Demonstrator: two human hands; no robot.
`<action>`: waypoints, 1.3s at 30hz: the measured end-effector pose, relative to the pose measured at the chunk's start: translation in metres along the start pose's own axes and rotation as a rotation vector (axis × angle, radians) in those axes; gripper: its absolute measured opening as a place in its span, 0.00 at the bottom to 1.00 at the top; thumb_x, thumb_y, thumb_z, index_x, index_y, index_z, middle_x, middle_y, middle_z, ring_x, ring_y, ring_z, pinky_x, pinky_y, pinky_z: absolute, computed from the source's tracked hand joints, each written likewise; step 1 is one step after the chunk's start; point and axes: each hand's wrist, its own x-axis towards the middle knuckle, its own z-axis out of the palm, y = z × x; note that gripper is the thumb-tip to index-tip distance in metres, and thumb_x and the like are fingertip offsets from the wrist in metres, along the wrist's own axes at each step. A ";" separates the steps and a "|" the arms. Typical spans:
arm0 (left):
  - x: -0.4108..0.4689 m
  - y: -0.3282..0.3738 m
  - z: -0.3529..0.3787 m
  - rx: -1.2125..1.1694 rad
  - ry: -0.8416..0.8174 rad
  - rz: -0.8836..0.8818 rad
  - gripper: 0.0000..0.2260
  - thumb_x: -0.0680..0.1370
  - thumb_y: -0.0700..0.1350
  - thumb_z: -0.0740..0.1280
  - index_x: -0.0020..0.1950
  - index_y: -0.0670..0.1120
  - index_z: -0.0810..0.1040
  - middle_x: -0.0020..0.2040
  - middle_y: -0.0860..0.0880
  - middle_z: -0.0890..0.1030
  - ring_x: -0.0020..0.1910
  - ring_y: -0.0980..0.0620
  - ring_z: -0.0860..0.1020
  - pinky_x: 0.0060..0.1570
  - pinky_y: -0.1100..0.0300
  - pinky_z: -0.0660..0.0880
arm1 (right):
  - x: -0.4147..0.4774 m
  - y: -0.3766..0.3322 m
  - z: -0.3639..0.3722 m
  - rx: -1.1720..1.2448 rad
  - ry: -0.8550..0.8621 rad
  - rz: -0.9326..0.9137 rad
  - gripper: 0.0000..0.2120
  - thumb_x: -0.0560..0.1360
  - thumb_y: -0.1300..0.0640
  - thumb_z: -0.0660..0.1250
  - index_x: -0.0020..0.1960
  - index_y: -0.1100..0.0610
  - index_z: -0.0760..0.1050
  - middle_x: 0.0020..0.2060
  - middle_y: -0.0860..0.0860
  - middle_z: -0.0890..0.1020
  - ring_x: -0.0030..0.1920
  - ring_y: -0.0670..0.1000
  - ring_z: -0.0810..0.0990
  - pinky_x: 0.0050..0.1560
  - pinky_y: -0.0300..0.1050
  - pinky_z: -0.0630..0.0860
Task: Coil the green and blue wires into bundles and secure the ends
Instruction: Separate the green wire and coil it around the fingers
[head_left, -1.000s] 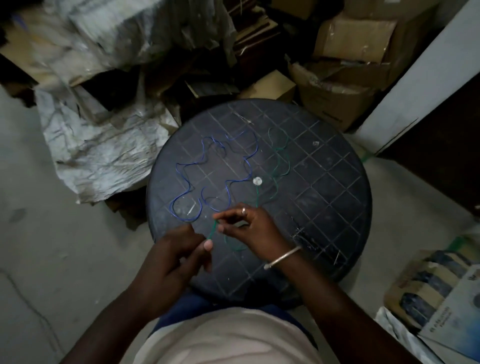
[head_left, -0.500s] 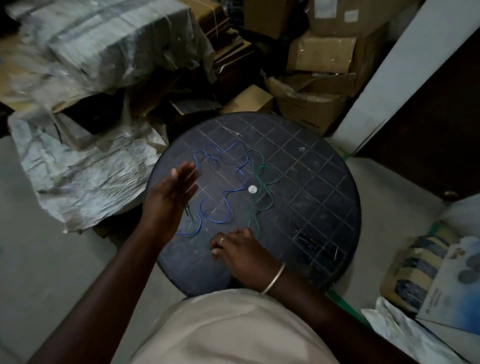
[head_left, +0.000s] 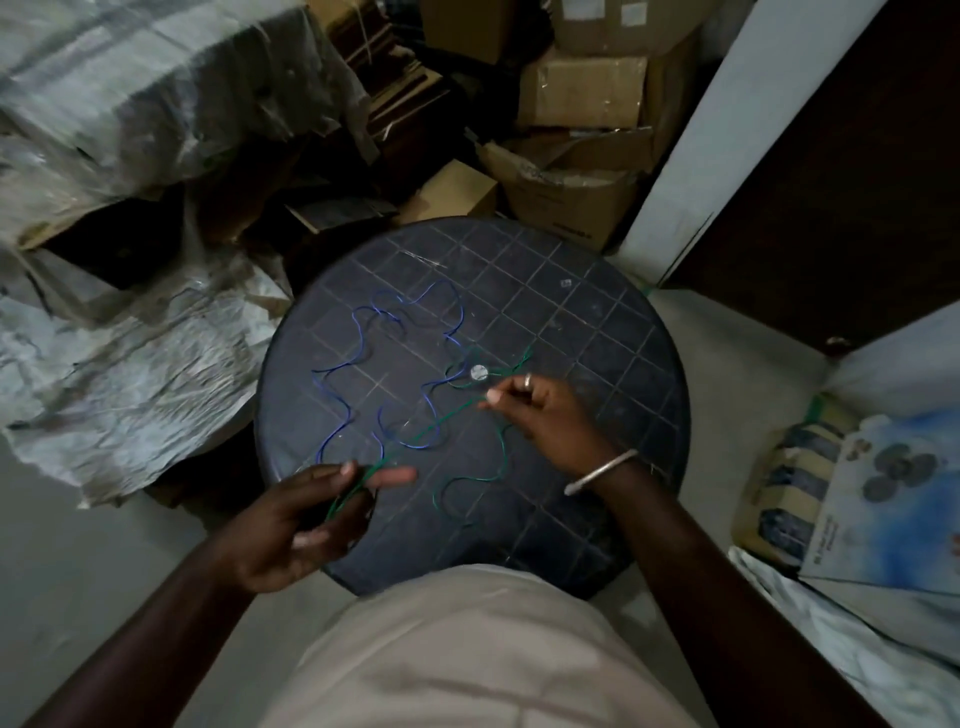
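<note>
A thin green wire (head_left: 431, 428) runs taut across the round dark table (head_left: 587, 312) between my two hands. My left hand (head_left: 306, 514) pinches one end of it at the table's near left edge. My right hand (head_left: 540, 415), with a ring and a bangle, pinches the wire further along, right of centre. Slack green wire curls below my right hand and trails off behind it. A blue wire (head_left: 358, 353) lies loose in wavy loops on the left half of the table, touched by neither hand.
A small round silver disc (head_left: 478, 372) lies near the table's centre, beside my right fingers. Cardboard boxes (head_left: 576, 93) and crumpled plastic sheeting (head_left: 130, 353) crowd the back and left. A white pillar (head_left: 691, 156) and printed sacks (head_left: 810, 467) stand at the right.
My left hand came back from over the blue wire to the near left edge and took hold of the green wire. My right hand moved up and right, drawing the green wire taut.
</note>
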 end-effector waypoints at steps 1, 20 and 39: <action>0.001 0.000 0.003 -0.179 -0.096 0.050 0.23 0.86 0.46 0.51 0.78 0.35 0.55 0.40 0.44 0.80 0.28 0.56 0.65 0.25 0.65 0.61 | -0.001 0.011 0.008 -0.107 0.064 -0.024 0.08 0.75 0.57 0.72 0.38 0.50 0.78 0.31 0.49 0.78 0.30 0.39 0.74 0.36 0.35 0.71; 0.029 -0.007 0.014 0.539 0.264 -0.040 0.22 0.81 0.51 0.59 0.68 0.38 0.76 0.25 0.48 0.57 0.22 0.54 0.58 0.22 0.62 0.65 | -0.037 -0.031 0.005 0.187 -0.073 -0.016 0.11 0.81 0.58 0.62 0.41 0.55 0.79 0.25 0.52 0.61 0.22 0.44 0.60 0.21 0.36 0.64; 0.043 0.008 0.003 0.882 0.589 0.112 0.23 0.75 0.63 0.67 0.65 0.54 0.80 0.29 0.48 0.73 0.27 0.51 0.70 0.43 0.45 0.79 | -0.071 -0.052 0.010 0.129 -0.168 0.031 0.17 0.78 0.56 0.65 0.31 0.52 0.77 0.26 0.56 0.67 0.25 0.47 0.64 0.25 0.39 0.60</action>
